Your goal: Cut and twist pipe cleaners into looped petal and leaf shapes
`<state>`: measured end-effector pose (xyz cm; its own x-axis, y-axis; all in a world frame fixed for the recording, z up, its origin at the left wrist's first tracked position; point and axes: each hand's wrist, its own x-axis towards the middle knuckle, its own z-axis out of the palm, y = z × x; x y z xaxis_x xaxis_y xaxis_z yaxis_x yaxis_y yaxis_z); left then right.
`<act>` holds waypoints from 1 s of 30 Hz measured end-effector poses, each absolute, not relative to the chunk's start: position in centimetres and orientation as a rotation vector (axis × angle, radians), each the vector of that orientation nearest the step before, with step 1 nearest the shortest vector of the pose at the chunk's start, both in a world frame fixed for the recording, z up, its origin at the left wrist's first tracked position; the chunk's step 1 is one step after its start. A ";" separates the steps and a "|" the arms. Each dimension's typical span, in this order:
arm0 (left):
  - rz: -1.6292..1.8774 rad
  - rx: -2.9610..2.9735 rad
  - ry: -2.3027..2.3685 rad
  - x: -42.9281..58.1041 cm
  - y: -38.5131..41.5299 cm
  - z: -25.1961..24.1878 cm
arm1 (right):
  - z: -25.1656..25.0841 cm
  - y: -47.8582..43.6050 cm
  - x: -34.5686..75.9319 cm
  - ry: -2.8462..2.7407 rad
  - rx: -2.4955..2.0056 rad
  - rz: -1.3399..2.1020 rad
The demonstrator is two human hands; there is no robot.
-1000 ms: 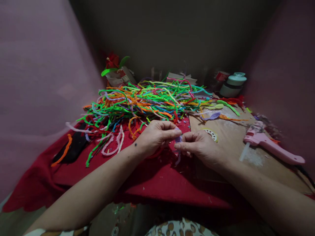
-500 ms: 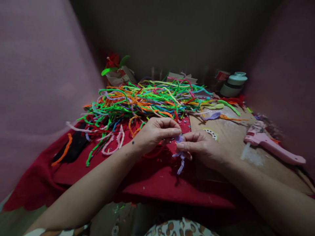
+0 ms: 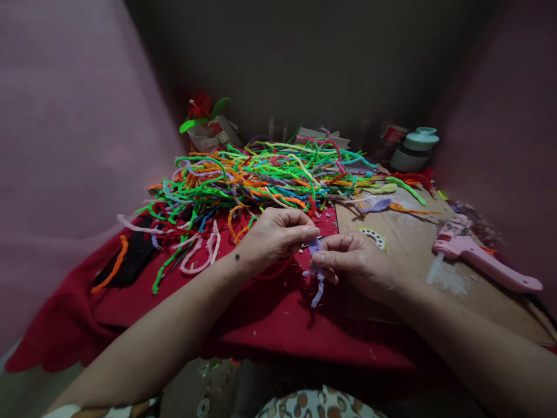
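While a tangled heap of fuzzy stems point(image 3: 261, 174), mostly green and orange, spreads over the far part of the red cloth point(image 3: 261, 331), a brown board point(image 3: 404, 232) lies to the right, carrying a pink glue gun point(image 3: 487, 261) and, farther off, a purple-and-orange strip point(image 3: 383, 204). A yellow-rimmed ring with holes point(image 3: 378, 239) is partly hidden by the right hand point(image 3: 363, 258). At the far right stands a teal-lidded jar point(image 3: 418, 145); at the far left, a red flower point(image 3: 201, 107) rises beside a box point(image 3: 223, 132). On the left, an orange stem point(image 3: 114, 270) crosses a black item point(image 3: 137, 261).

Between the two hands, above the cloth near the board's left edge, is a purple fuzzy piece point(image 3: 315, 248), ragged, with a thin, crooked tail dangling nearward. The left hand point(image 3: 282, 235) pinches its far end between thumb and forefinger; the right hand grips its middle likewise, fingers curled, covering part of it.
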<state>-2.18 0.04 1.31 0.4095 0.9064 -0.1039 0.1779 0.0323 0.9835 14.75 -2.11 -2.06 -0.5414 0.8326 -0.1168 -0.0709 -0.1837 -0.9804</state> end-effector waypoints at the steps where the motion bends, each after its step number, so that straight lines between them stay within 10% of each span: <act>1: 0.763 1.427 1.015 -2.1 0.0 1.2 | -2.1 -2.1 14.7 -1.398 -0.908 1.768; 18: 0.915 2.672 1.162 -1.5 -1.5 -1.1 | -2.5 -1.4 14.4 -1.373 -1.179 1.257; 30: 0.971 1.870 1.164 -1.7 -0.1 0.4 | -2.3 -1.3 14.5 -1.160 -0.944 1.576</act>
<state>-1.68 -0.12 0.41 0.3089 0.9249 0.2215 0.3843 -0.3344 0.8605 14.50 -1.34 -2.26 -0.2702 0.9613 -0.0532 -0.2350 -0.1194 -0.9646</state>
